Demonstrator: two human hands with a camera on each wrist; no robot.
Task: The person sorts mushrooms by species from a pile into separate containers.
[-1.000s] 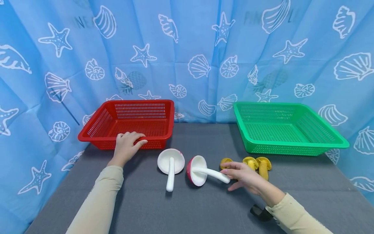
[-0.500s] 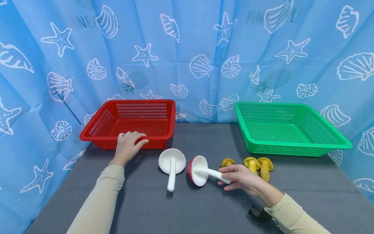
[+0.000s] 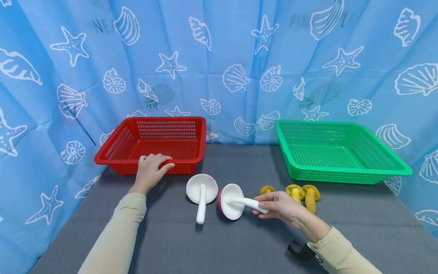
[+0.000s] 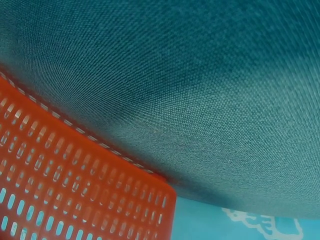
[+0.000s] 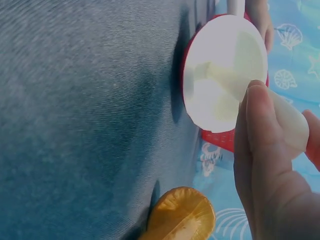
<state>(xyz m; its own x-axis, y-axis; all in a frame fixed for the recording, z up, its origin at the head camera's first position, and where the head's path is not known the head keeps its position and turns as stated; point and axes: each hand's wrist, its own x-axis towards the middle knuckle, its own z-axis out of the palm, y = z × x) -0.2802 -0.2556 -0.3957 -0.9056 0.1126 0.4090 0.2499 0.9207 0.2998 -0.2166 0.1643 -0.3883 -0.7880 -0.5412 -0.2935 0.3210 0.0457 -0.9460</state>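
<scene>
My right hand (image 3: 282, 208) pinches the white stem end of a toy mushroom (image 3: 232, 201) between thumb and fingers. Its cap is red outside and white underneath, tilted on its side close over the table. In the right wrist view the same mushroom (image 5: 225, 55) shows its pale underside beyond my fingers. To its left, another white-stemmed mushroom (image 3: 202, 190) lies cap down, stem pointing toward me. My left hand (image 3: 149, 172) grips the front rim of a red basket (image 3: 186, 161), thumb toward the outside. Only the basket's slotted wall (image 4: 90, 175) shows in the left wrist view.
A green basket (image 3: 345, 171) stands at the back right. Several yellow mushrooms (image 3: 310, 198) lie in front of it, just behind my right hand. A black strap-like object (image 3: 301, 250) lies by my right sleeve. A blue shell-print curtain (image 3: 219, 95) hangs behind the grey table (image 3: 236, 251).
My right hand has gone from loose fingers near the stem to pinching its end. The held mushroom's cap has shifted slightly. My left hand has stayed on the red basket's rim.
</scene>
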